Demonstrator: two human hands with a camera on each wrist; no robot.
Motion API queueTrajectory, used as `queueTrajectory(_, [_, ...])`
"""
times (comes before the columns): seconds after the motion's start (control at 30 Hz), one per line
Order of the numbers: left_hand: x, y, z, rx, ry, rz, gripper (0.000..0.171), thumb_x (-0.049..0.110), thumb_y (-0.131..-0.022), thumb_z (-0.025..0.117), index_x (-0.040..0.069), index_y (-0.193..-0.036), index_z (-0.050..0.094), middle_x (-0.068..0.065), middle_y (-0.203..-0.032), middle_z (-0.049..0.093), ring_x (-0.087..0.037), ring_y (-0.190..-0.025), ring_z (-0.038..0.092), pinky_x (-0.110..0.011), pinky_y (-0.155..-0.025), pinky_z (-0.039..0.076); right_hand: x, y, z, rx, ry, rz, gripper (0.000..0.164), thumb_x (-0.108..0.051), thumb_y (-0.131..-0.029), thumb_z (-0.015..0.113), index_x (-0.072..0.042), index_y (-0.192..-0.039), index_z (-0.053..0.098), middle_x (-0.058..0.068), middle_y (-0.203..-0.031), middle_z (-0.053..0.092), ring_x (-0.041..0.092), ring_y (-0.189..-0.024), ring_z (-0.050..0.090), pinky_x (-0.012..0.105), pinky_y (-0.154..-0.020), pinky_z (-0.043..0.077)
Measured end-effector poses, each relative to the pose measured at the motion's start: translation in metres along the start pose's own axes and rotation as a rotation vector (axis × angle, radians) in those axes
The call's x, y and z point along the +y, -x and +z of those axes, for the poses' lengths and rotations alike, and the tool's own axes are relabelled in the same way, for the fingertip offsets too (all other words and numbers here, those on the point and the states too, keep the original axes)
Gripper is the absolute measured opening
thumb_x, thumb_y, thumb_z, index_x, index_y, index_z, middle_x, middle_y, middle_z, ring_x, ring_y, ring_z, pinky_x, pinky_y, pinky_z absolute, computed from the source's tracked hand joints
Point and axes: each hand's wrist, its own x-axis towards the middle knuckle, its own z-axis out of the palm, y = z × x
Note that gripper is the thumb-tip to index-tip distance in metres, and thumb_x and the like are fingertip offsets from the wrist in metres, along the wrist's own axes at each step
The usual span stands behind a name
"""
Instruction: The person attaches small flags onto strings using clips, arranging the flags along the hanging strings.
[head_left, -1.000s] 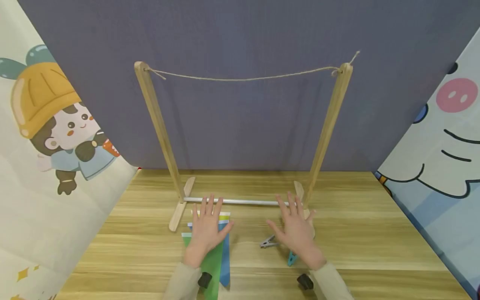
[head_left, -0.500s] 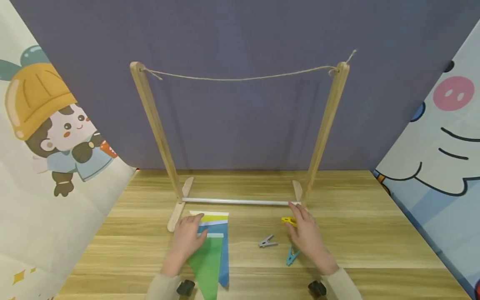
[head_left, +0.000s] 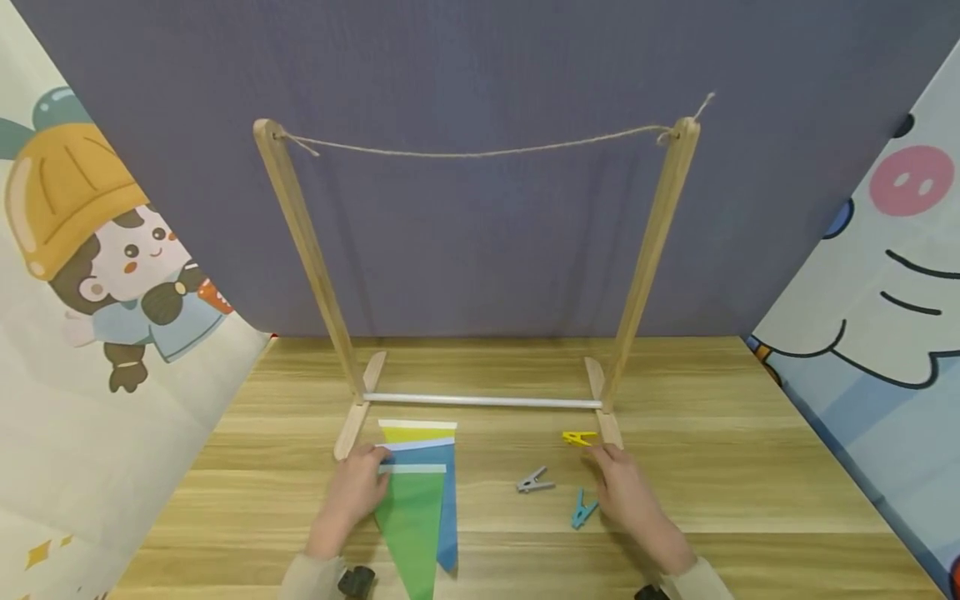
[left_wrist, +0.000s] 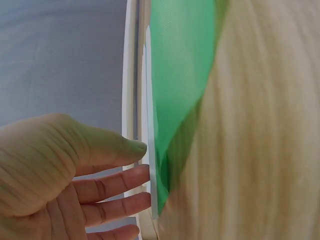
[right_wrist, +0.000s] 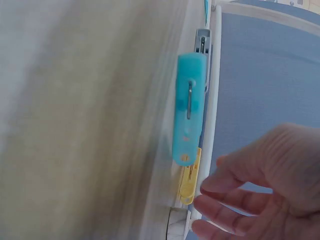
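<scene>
My left hand (head_left: 351, 483) is at the left edge of three overlapping pennants: a green pennant (head_left: 412, 512) on top, a blue pennant (head_left: 447, 533) under it and a mostly covered yellow pennant (head_left: 405, 434). In the left wrist view, a gap separates the thumb from the relaxed fingers, whose tips are near the white top strip (left_wrist: 153, 125); contact is hard to tell. My right hand (head_left: 632, 500) hovers loosely curled, holding nothing, beside a yellow clothespin (head_left: 577, 438). A teal clothespin (head_left: 581, 510) and a grey clothespin (head_left: 534, 482) lie to its left.
A wooden frame stands behind, with a left post (head_left: 307, 258), a right post (head_left: 652, 258) and a string (head_left: 465, 155) sagging between their tops. A white rod (head_left: 480, 402) joins the posts low down. The wood-grain table (head_left: 712, 467) meets a grey-blue backdrop (head_left: 480, 250).
Both hands have drawn back and apart from their spread pose near the rod. The left has moved to the pennants' left edge, the right to beside the clothespins, uncovering the yellow one.
</scene>
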Motion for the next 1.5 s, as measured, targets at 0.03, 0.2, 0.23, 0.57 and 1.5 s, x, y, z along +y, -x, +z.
queueTrajectory(0.03, [0.000,0.000,0.000,0.001,0.005,0.002,0.020,-0.004,-0.068,0.071,-0.002,-0.088,0.068,-0.013,-0.084,0.063,-0.032,-0.080,0.061,-0.045,-0.069,0.051,0.001,0.002,0.000,-0.026,-0.001,0.003,0.050,0.024,-0.059,0.058,0.003,-0.103,0.064,0.016,-0.093,0.062,0.035,-0.083,0.060,0.044,-0.071,0.053])
queueTrajectory(0.2, [0.000,-0.001,0.000,-0.011,0.028,-0.007,0.021,-0.005,-0.065,0.073,-0.002,-0.086,0.069,-0.012,-0.083,0.061,-0.032,-0.081,0.059,-0.045,-0.071,0.051,0.000,0.009,-0.002,-0.181,-0.033,0.057,0.057,0.024,-0.058,0.054,-0.001,-0.108,0.064,0.013,-0.104,0.062,0.034,-0.095,0.059,0.046,-0.080,0.051])
queueTrajectory(0.23, [0.000,-0.001,0.000,-0.013,0.032,-0.007,0.021,-0.005,-0.065,0.073,-0.001,-0.085,0.069,-0.011,-0.083,0.060,-0.032,-0.081,0.059,-0.045,-0.071,0.051,-0.001,0.010,-0.003,-0.201,-0.036,0.063,0.057,0.023,-0.058,0.054,-0.002,-0.108,0.064,0.013,-0.105,0.061,0.033,-0.096,0.058,0.045,-0.080,0.051])
queueTrajectory(0.57, [-0.002,-0.002,0.000,-0.032,0.056,0.007,0.018,-0.009,-0.063,0.071,0.004,-0.075,0.064,-0.006,-0.078,0.056,-0.026,-0.078,0.056,-0.040,-0.067,0.049,0.002,0.011,-0.004,-0.192,-0.020,-0.082,0.047,0.019,-0.060,0.060,-0.006,-0.100,0.067,0.006,-0.099,0.062,0.024,-0.088,0.059,0.037,-0.074,0.053])
queueTrajectory(1.5, [-0.012,-0.017,-0.009,-0.247,0.111,0.035,0.019,-0.003,-0.072,0.070,0.010,-0.066,0.058,0.004,-0.065,0.050,-0.011,-0.061,0.045,-0.028,-0.056,0.040,0.012,0.014,-0.013,-0.296,-0.095,-0.139,0.027,0.005,-0.068,0.073,-0.006,-0.093,0.068,-0.003,-0.091,0.059,0.019,-0.083,0.060,0.036,-0.074,0.053])
